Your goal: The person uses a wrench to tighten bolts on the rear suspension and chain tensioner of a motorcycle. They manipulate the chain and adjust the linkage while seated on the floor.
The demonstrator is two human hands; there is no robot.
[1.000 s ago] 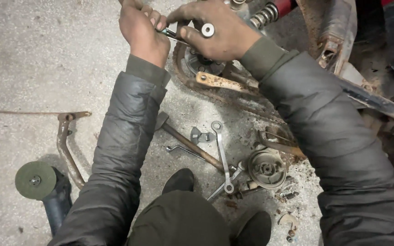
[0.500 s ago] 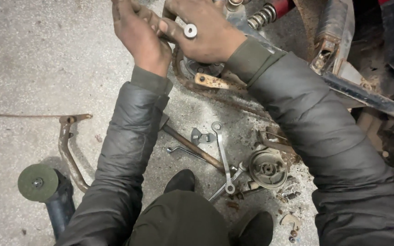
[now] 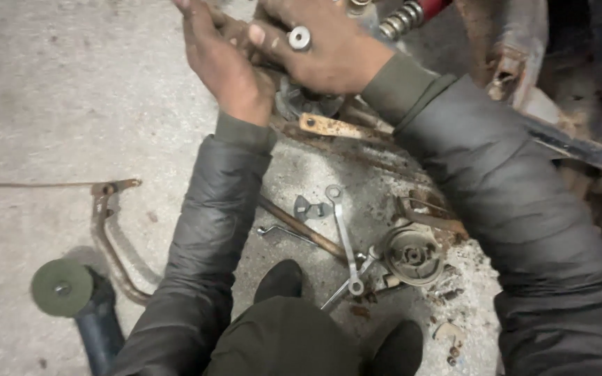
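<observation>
Both hands are at the top edge of the view, clasped together over a rusty machine frame [image 3: 336,127]. My left hand [image 3: 221,66] wraps a dark, rusty tool handle [image 3: 235,29] from the left. My right hand [image 3: 329,52] closes over the same handle from the right, thumb against the left hand. A silver ring-shaped piece [image 3: 299,37] sits on one of its fingers. The tool's working end is hidden under the hands.
On the concrete floor lie two spanners [image 3: 343,240], a rusty rod [image 3: 301,226], a round pulley part [image 3: 412,255], a bent rusty lever [image 3: 109,240] and an angle grinder with a green disc [image 3: 60,287]. A coil spring [image 3: 402,17] sits at the top. My shoes [image 3: 280,278] are below.
Both hands have shifted up toward the top edge and pressed closer together, and the tool handle between them shows less than before.
</observation>
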